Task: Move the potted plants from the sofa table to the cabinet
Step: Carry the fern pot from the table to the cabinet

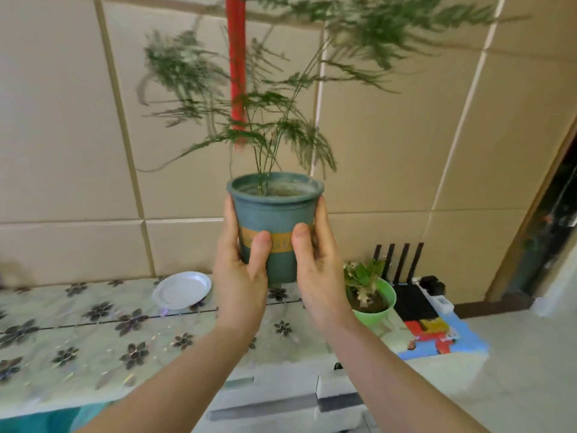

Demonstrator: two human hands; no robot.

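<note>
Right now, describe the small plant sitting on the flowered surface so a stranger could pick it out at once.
Find the long surface with the flower-patterned cover against the tan tiled wall. Follow it to its right end, just right of the right hand; the small plant stands there in a light green pot. Unlike the tall feathery plant in the blue pot held up by both hands, it is short, broad-leaved and resting on the surface.

Beige panelled wall [68, 120] (pale seams) behind a floral-clothed surface [78, 332]; pale floor [530, 354] at right.
</note>
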